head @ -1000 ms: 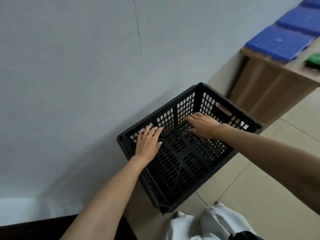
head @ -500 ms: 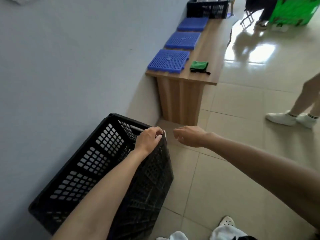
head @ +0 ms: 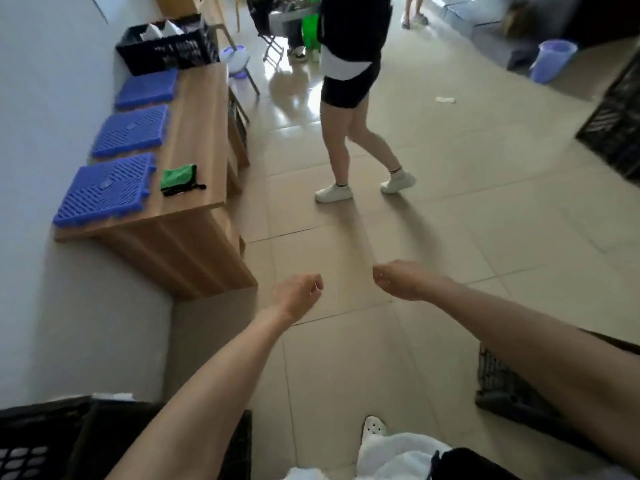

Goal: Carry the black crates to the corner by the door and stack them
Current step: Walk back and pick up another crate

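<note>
The black crate (head: 52, 441) that I handled lies at the bottom left by the wall, partly cut off by the frame and by my left forearm. My left hand (head: 299, 294) hangs over the tiled floor with its fingers curled in and nothing in it. My right hand (head: 398, 278) is beside it, also curled and empty. Another black crate (head: 502, 389) sits on the floor at the lower right, half hidden behind my right arm. A third black crate (head: 620, 123) stands at the right edge. One more black crate (head: 166, 46) with things inside rests on the far end of the bench.
A wooden bench (head: 197, 188) runs along the left wall with three blue grid panels (head: 104, 188) and a green pouch (head: 178, 178). A person (head: 349, 98) in black shorts and white shoes walks across the floor ahead. A purple bucket (head: 552, 60) stands far right.
My left hand has let go of the crate rim, and both hands have come away from it. The view has swung up from the wall and crate toward the room.
</note>
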